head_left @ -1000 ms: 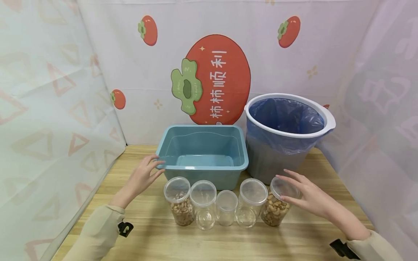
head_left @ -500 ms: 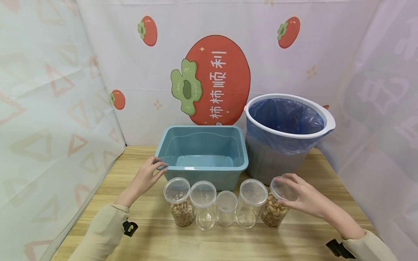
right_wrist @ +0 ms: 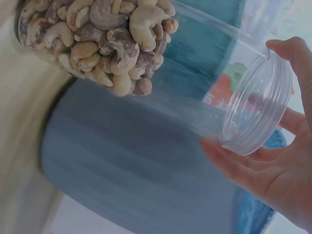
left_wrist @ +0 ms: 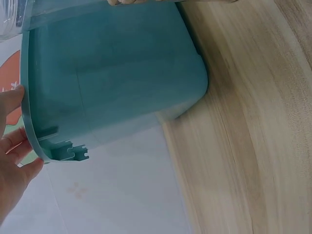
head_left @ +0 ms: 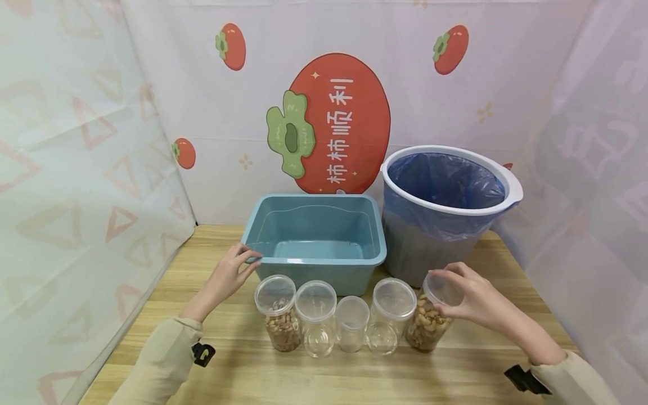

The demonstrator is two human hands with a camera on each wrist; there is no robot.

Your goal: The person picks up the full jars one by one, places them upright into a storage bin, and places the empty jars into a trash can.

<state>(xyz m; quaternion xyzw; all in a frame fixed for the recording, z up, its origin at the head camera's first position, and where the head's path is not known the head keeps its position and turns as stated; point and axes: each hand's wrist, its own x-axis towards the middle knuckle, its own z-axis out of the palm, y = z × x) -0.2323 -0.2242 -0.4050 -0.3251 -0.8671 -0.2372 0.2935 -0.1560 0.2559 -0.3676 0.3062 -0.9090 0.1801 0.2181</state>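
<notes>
Right hand [head_left: 473, 301] grips the lid end of the tilted cashew jar [head_left: 430, 318], fingers curled around it; left hand [head_left: 230, 274] holds the basin [head_left: 316, 236] rim.

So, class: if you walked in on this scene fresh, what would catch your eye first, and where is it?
Probably the big red persimmon picture on the back wall, above the teal tub. Next, the row of five clear jars along the table's front; the right hand grips the lid of the rightmost cashew jar. The left hand holds the tub's corner.
</notes>
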